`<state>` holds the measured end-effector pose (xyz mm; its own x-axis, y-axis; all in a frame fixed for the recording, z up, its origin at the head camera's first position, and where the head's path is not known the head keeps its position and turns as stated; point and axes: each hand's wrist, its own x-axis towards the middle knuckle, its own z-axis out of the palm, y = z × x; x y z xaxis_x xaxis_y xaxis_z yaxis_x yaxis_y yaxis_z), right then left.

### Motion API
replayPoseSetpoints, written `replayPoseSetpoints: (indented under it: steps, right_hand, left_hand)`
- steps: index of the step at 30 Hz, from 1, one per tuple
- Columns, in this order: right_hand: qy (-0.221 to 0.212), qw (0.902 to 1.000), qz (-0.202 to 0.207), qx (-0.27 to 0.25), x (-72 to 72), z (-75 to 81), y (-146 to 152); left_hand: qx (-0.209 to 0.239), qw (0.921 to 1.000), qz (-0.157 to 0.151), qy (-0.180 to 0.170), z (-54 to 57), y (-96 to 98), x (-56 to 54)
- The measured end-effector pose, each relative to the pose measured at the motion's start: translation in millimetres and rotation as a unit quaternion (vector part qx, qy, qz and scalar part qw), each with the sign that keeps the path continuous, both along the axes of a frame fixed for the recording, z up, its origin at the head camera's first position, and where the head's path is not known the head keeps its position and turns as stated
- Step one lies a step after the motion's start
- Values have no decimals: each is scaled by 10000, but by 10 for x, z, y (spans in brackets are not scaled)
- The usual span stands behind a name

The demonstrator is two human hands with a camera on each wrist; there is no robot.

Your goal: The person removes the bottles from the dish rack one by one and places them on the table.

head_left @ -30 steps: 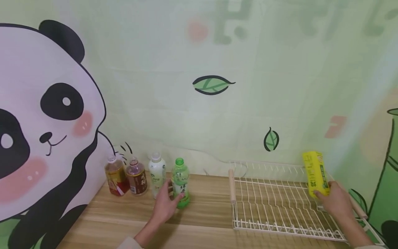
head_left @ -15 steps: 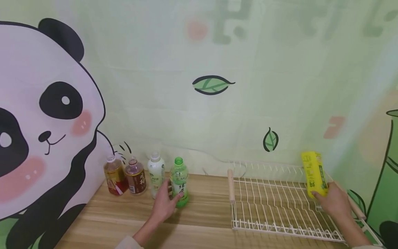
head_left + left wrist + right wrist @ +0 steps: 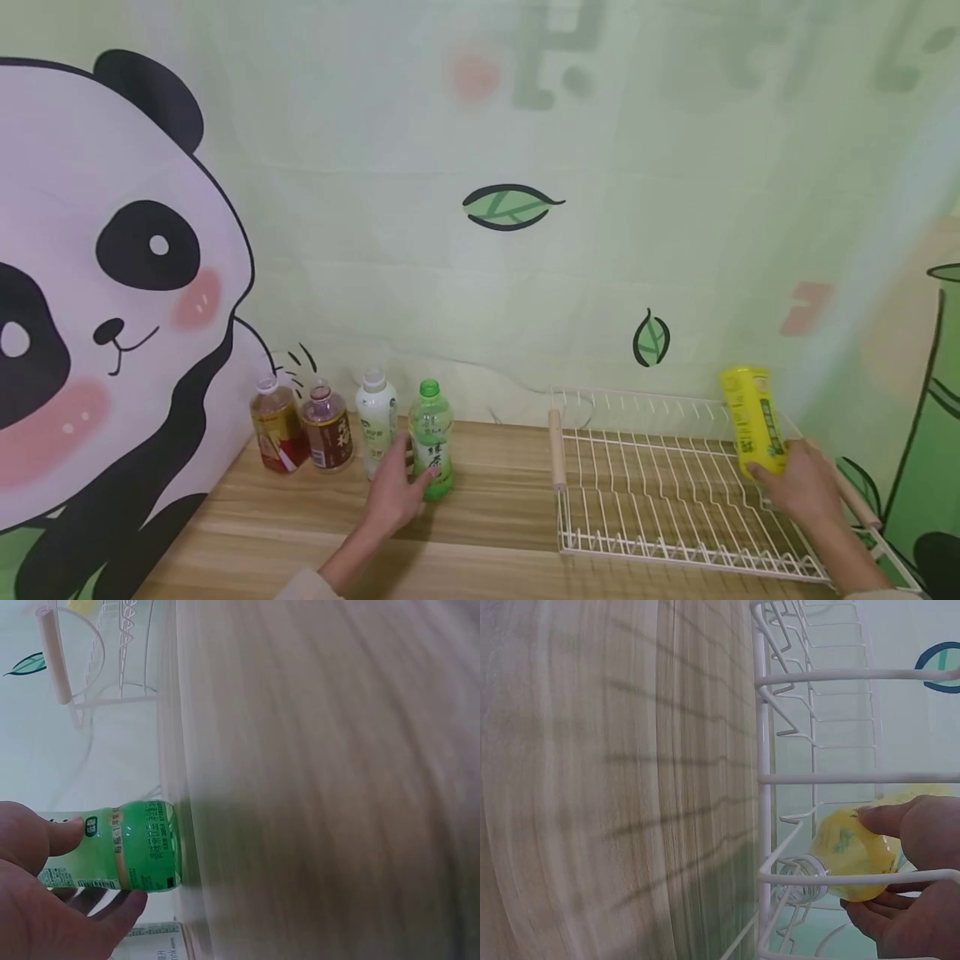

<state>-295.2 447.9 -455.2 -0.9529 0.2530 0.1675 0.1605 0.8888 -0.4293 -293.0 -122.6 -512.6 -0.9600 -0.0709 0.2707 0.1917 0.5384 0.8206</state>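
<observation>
In the head view my left hand (image 3: 393, 493) grips a green tea bottle (image 3: 431, 425) that stands upright on the wooden table. The left wrist view shows thumb and fingers on either side of its label (image 3: 101, 847). Over at the right, my right hand (image 3: 802, 490) holds a yellow-wrapped bottle (image 3: 754, 421) at the right end of a white wire dish rack (image 3: 697, 565). That bottle is upside down: in the right wrist view its clear neck (image 3: 804, 876) points down among the rack's wires, and whether it touches them is hard to tell.
Left of the green bottle stand a white bottle (image 3: 377, 417), a dark-red-labelled bottle (image 3: 327, 433) and a red-and-yellow-labelled bottle (image 3: 279, 427). Wooden handles (image 3: 557, 450) rise at the rack's ends. A green panda-print cloth (image 3: 375, 250) hangs behind the table (image 3: 495, 479).
The yellow bottle has turned slightly in my right hand and shifted a little left. My left hand stays on the green bottle, with hardly any movement.
</observation>
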Motion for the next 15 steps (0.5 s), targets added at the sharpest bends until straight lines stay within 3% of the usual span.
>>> replayPoseSetpoints:
  steps: [9, 15]
  right_hand:
    - [74, 9997, 212, 92, 33, -5, 40]
    - [20, 9983, 508, -290, 36, 15, 82]
  left_hand:
    - [-457, 9982, -203, -318, 44, -21, 155]
    - [-462, 9976, -314, -401, 197, -180, 317]
